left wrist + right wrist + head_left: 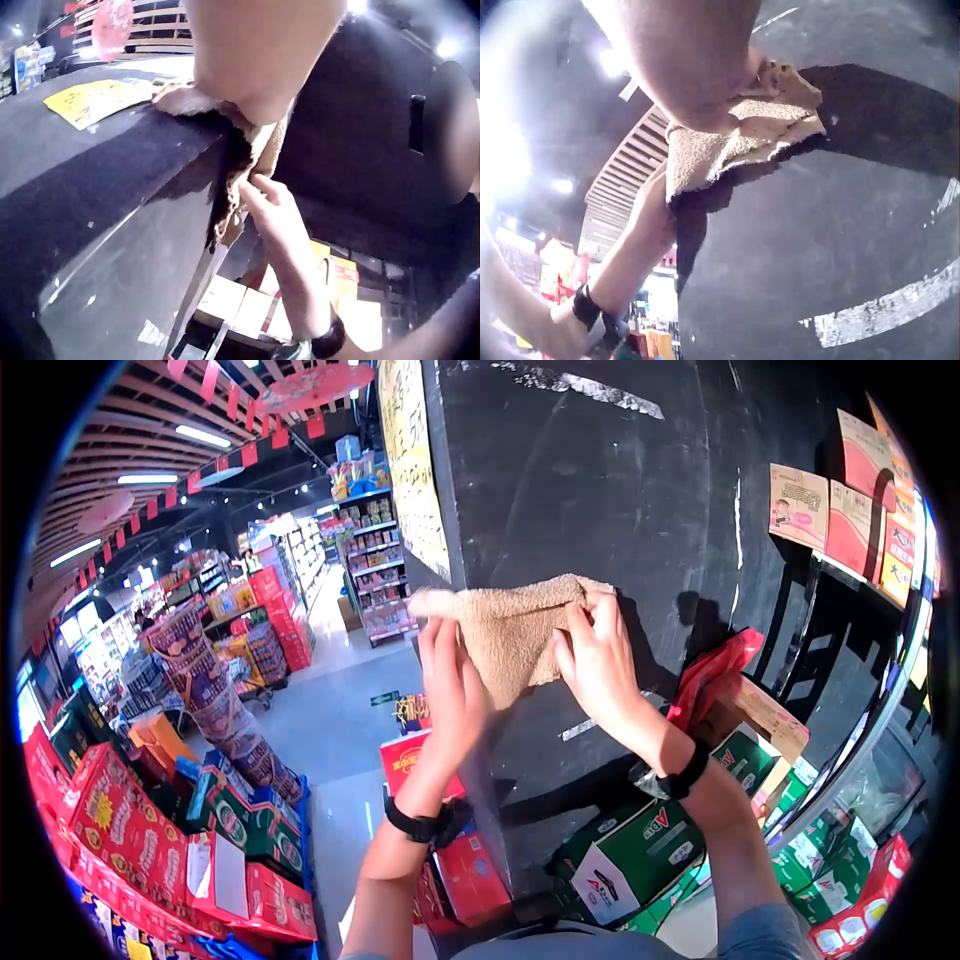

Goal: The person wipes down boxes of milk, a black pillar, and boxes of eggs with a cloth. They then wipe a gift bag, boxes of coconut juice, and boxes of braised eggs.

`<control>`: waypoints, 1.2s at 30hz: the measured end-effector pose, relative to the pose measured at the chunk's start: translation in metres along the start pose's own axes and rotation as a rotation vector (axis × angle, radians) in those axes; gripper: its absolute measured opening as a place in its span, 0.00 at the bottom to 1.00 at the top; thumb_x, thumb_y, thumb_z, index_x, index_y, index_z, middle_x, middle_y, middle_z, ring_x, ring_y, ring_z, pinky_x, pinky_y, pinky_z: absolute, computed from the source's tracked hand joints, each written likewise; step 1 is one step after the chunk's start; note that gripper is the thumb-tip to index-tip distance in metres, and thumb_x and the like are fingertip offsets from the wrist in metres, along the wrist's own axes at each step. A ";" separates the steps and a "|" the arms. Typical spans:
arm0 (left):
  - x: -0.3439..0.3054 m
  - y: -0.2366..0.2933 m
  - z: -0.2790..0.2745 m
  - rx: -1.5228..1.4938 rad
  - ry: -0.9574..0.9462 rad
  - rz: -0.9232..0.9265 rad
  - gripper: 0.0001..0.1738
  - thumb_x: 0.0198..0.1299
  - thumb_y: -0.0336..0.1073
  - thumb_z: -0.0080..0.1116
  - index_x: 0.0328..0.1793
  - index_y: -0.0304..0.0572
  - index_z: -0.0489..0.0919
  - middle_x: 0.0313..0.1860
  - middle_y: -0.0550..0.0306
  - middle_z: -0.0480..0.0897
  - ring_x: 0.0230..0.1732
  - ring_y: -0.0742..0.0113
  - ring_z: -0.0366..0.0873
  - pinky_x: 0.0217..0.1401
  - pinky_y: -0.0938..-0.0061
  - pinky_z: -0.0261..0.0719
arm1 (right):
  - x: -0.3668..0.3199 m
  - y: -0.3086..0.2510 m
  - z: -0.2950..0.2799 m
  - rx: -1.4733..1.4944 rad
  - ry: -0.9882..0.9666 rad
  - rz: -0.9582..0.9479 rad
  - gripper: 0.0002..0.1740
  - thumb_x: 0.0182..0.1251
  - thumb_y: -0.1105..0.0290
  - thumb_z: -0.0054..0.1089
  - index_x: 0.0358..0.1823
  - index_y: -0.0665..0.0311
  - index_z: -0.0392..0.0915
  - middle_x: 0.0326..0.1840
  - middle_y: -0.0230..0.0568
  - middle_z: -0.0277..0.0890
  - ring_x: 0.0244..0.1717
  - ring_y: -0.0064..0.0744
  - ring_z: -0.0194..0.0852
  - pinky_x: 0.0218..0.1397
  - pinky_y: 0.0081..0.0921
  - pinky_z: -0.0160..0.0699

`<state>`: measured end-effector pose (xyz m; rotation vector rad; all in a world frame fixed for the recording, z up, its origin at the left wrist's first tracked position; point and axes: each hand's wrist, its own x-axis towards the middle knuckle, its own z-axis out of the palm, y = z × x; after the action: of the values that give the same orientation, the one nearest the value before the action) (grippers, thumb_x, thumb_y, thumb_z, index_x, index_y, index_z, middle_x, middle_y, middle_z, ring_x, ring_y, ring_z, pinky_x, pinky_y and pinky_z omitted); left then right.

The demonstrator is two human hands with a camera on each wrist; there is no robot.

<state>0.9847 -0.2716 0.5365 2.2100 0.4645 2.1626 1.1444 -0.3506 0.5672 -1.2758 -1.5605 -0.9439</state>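
A tan terry cloth [515, 625] lies against a dark pillar [570, 480], folded along its top and reaching round the pillar's corner. My right hand [600, 660] pinches the cloth near its right end, thumb and fingers bent on the fabric. On the left end, my left hand [450, 685] presses with its fingers fairly straight and pointing up. In the left wrist view the cloth [274, 146] bends over the corner edge, and the right hand [277, 225] touches it from the far face. The right wrist view shows the cloth [735, 139] crumpled beneath the right palm.
A yellow paper sign [412, 460] hangs on the pillar's left face. Green cartons [635, 850] and red boxes [470, 880] stand at its foot. Stacked goods [130, 820] fill the lower left, beside an aisle floor [340, 710]. Cardboard boxes [800, 505] sit at the upper right.
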 end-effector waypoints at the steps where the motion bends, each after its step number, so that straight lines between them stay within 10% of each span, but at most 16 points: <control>1: -0.007 0.000 0.001 -0.014 -0.014 -0.015 0.23 0.58 0.22 0.41 0.62 0.30 0.61 0.59 0.38 0.61 0.61 0.45 0.60 0.65 0.64 0.56 | 0.000 -0.001 -0.001 0.091 -0.003 0.054 0.16 0.54 0.74 0.58 0.43 0.72 0.70 0.43 0.52 0.60 0.43 0.47 0.64 0.44 0.36 0.68; 4: -0.012 0.002 0.000 -0.006 -0.071 0.018 0.26 0.57 0.28 0.46 0.63 0.29 0.59 0.62 0.36 0.57 0.63 0.42 0.56 0.67 0.59 0.52 | 0.006 -0.012 -0.021 0.571 -0.425 0.598 0.18 0.56 0.74 0.57 0.46 0.74 0.67 0.42 0.52 0.64 0.44 0.43 0.67 0.39 0.34 0.67; 6: -0.005 0.005 0.001 0.022 -0.116 0.050 0.29 0.57 0.30 0.49 0.64 0.29 0.58 0.63 0.35 0.54 0.64 0.39 0.54 0.68 0.57 0.49 | -0.001 -0.003 -0.002 0.687 -0.355 0.609 0.18 0.57 0.73 0.57 0.46 0.73 0.66 0.44 0.51 0.66 0.45 0.41 0.68 0.40 0.32 0.66; 9: 0.015 0.014 0.006 0.291 -0.148 0.148 0.33 0.52 0.33 0.53 0.66 0.34 0.60 0.66 0.29 0.50 0.65 0.30 0.49 0.67 0.47 0.48 | 0.008 -0.003 0.006 0.651 0.132 0.136 0.23 0.57 0.72 0.57 0.53 0.75 0.65 0.51 0.52 0.62 0.52 0.46 0.64 0.56 0.34 0.63; 14: 0.055 0.033 0.004 0.442 -0.215 0.205 0.35 0.54 0.30 0.51 0.69 0.32 0.56 0.71 0.31 0.45 0.72 0.35 0.42 0.72 0.52 0.41 | 0.033 0.002 0.023 0.224 0.055 -0.087 0.32 0.62 0.61 0.50 0.65 0.69 0.57 0.74 0.56 0.35 0.73 0.58 0.35 0.70 0.50 0.42; 17: 0.088 0.040 0.003 0.522 -0.208 0.326 0.32 0.54 0.27 0.46 0.68 0.30 0.57 0.71 0.35 0.49 0.71 0.33 0.43 0.71 0.52 0.44 | 0.054 0.008 0.027 0.043 0.150 -0.147 0.35 0.59 0.60 0.52 0.69 0.56 0.55 0.74 0.46 0.39 0.74 0.53 0.34 0.68 0.61 0.35; 25: 0.095 0.043 0.007 0.685 -0.181 0.412 0.34 0.54 0.30 0.48 0.67 0.25 0.55 0.70 0.34 0.51 0.70 0.29 0.44 0.70 0.50 0.47 | 0.057 0.017 0.032 0.145 0.188 -0.200 0.31 0.62 0.63 0.50 0.68 0.58 0.57 0.74 0.42 0.42 0.74 0.50 0.35 0.71 0.52 0.39; 29: 0.041 0.027 0.002 0.558 -0.282 0.359 0.40 0.52 0.33 0.56 0.69 0.26 0.51 0.69 0.25 0.44 0.69 0.24 0.41 0.69 0.45 0.46 | 0.015 0.017 0.036 0.066 0.121 -0.027 0.31 0.58 0.59 0.56 0.65 0.36 0.63 0.73 0.46 0.42 0.72 0.60 0.34 0.66 0.66 0.36; 36: 0.028 0.021 0.011 0.573 -0.237 0.366 0.36 0.54 0.29 0.53 0.68 0.25 0.51 0.69 0.23 0.42 0.69 0.21 0.39 0.68 0.42 0.45 | 0.016 0.022 0.044 0.174 0.200 -0.179 0.26 0.58 0.67 0.54 0.61 0.56 0.67 0.69 0.45 0.54 0.70 0.52 0.48 0.68 0.49 0.50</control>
<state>0.9999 -0.2831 0.5679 3.0234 0.8055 2.0605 1.1573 -0.3002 0.5693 -0.9042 -1.5784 -0.9913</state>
